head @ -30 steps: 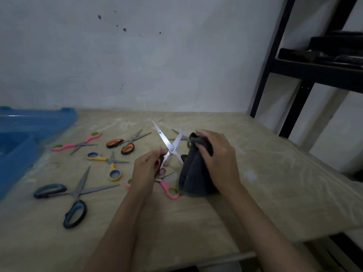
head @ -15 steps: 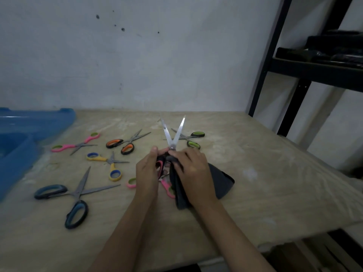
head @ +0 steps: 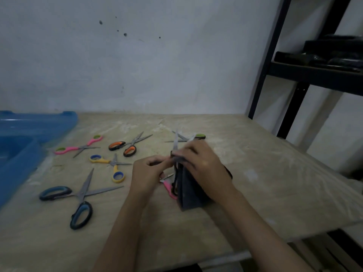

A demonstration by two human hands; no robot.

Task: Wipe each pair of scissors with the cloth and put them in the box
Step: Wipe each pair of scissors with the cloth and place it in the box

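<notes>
Scissors (head: 175,143) are pinched upright at the handles by the left hand (head: 146,173), blades pointing away; the cloth (head: 189,195) is pressed around them by the right hand (head: 204,163); the box (head: 17,154) lies far left, nearer the left hand

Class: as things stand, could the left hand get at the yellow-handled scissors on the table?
Probably yes, once freed. The yellow-handled scissors lie open on the table just left of the left hand with nothing between, but that hand now holds the scissors being wiped.
</notes>
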